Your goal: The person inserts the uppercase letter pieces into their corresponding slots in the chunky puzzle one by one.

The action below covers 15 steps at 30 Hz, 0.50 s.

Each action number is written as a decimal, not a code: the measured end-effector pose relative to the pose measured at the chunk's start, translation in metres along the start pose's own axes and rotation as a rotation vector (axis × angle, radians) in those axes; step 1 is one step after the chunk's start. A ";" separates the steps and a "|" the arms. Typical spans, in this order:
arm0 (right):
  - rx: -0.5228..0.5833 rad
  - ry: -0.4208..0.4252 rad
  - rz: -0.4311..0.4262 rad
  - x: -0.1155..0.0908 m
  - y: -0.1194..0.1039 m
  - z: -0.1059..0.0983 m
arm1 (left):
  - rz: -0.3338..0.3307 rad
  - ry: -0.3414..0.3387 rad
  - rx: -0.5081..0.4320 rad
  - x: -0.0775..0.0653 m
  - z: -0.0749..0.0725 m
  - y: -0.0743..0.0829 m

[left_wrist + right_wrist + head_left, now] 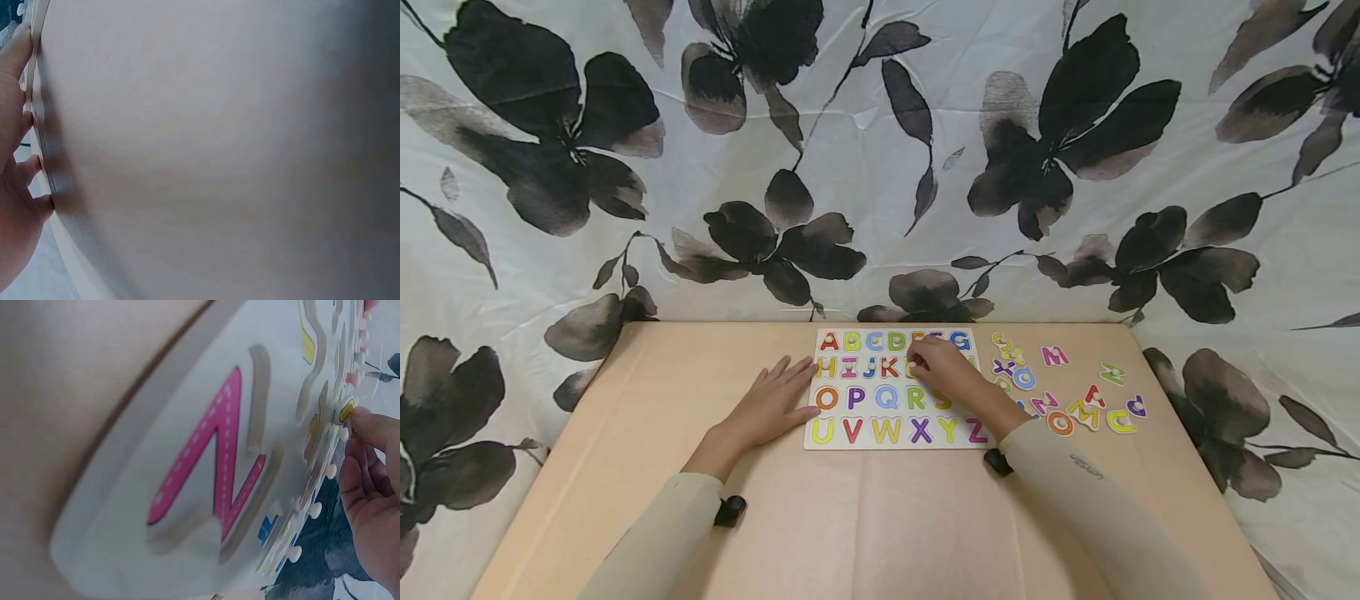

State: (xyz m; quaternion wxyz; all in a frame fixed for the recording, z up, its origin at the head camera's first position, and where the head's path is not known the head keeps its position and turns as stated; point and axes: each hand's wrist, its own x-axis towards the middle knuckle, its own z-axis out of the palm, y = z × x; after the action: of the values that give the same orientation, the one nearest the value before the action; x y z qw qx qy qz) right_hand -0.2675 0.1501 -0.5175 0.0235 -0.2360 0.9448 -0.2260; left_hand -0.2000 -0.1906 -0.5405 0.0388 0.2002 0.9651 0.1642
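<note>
White fabric (895, 192) printed with black and grey flowers rises behind a tan table (880, 517); from my distant post I watch a person use both bare hands there.

At centre, the right hand (946, 367) reaches across the alphabet board (106, 556), thumb and fingertips pinching a yellow letter piece (345, 411); my right wrist view places the piece at the board's far half, though I cannot tell which letter it is or whether it touches the board; the left hand (775, 398) grasps nothing, its fingers extended and spread at the board's left edge, beside the printed H and O.

Rows of coloured letters run from A to Z, several hidden from me by the right hand; nearest the right wrist camera sits the magenta Z slot (228, 425), dashed in white, while small pale knobs (314, 510) stand along the board's far side.

Loose letters lie scattered to the right, among them a purple X (1003, 367), an orange O (1061, 423), a red A (1094, 396) and a magenta M (1055, 356); light sleeves (655, 533) cover both forearms, with black wrist cameras (730, 511) beneath.
</note>
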 end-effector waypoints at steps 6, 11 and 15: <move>-0.030 -0.009 -0.039 0.003 -0.006 0.001 | -0.008 -0.001 -0.012 0.000 -0.002 0.001; -0.043 -0.026 -0.023 0.005 -0.008 0.004 | -0.002 -0.004 -0.004 0.000 -0.001 0.001; -0.036 -0.039 -0.013 0.006 -0.008 0.004 | -0.001 0.001 -0.004 0.000 0.000 0.001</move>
State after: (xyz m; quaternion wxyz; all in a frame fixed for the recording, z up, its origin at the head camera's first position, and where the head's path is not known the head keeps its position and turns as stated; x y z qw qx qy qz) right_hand -0.2688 0.1395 -0.5176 0.0362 -0.2467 0.9466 -0.2046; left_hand -0.1998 -0.1896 -0.5397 0.0388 0.1995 0.9649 0.1661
